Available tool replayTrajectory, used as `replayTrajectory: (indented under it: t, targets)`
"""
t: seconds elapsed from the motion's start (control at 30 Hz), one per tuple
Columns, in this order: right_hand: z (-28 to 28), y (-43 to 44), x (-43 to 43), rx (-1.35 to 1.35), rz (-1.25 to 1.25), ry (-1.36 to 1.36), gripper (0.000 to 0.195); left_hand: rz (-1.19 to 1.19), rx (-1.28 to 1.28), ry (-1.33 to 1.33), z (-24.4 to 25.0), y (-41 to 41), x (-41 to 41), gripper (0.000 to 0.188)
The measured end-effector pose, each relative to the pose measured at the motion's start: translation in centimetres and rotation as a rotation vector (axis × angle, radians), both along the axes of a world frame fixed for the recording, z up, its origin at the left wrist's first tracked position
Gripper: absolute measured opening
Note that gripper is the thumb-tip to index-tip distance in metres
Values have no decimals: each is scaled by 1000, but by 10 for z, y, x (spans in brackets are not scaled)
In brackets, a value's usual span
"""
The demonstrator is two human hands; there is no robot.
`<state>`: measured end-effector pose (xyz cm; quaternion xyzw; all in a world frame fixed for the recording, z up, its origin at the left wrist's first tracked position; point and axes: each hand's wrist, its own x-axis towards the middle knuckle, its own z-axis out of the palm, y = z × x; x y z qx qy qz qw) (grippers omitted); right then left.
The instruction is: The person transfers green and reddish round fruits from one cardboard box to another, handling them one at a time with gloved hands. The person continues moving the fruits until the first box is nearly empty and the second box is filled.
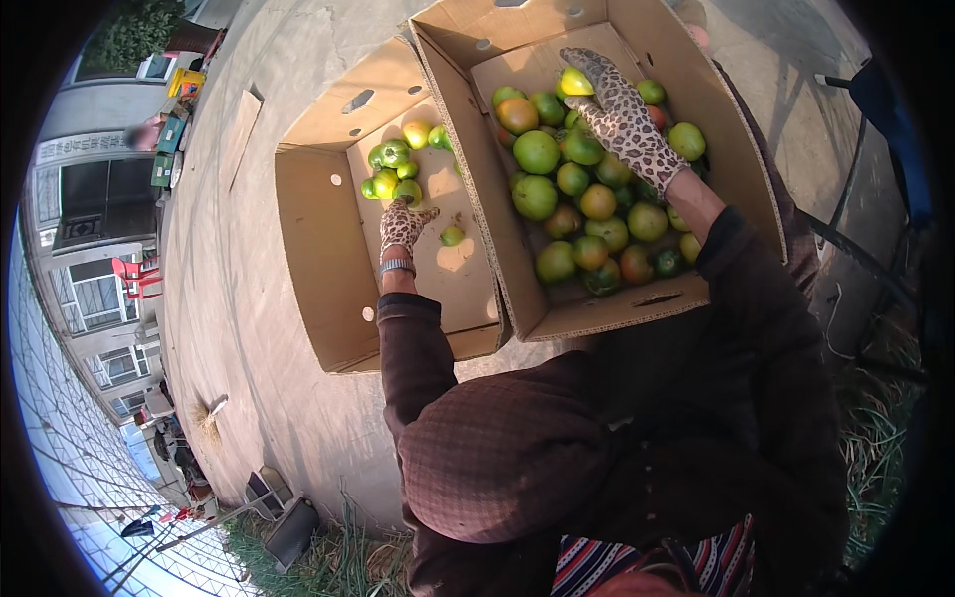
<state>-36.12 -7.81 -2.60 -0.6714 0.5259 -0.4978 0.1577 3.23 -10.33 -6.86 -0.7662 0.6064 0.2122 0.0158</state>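
Note:
Two open cardboard boxes stand side by side in front of me. In the right box [477, 164] lies a pile of green and reddish tomatoes [536, 152]. My right hand [623, 112], in a leopard-print glove, grips a yellow-green tomato [575, 81] between thumb and fingers above the pile. My left hand [403, 227], gloved alike, reaches into the left box [321, 216] with its thumb spread. Its fingertips touch a green tomato [408, 192] at the near end of a small group [393, 154]. One small green tomato [451, 236] lies apart, right of that hand.
Concrete ground [246, 298] surrounds the boxes, with a flat cardboard piece [245, 130] on it. A red chair [136, 277] stands by the building at far left. A dustpan [292, 531] lies at lower left near grass. Dark tubing [858, 261] runs along the right.

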Motion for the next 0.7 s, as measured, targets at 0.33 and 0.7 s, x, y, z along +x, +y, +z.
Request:
replayTrajectory:
  t: [0.33, 0.7]
  targets:
    - [-2, -2, 1, 12, -13, -69, 55, -179, 225, -25, -19, 21, -46, 50]
    - [55, 47, 31, -5, 172, 354, 57, 65, -115, 1072, 91, 22, -71, 42]
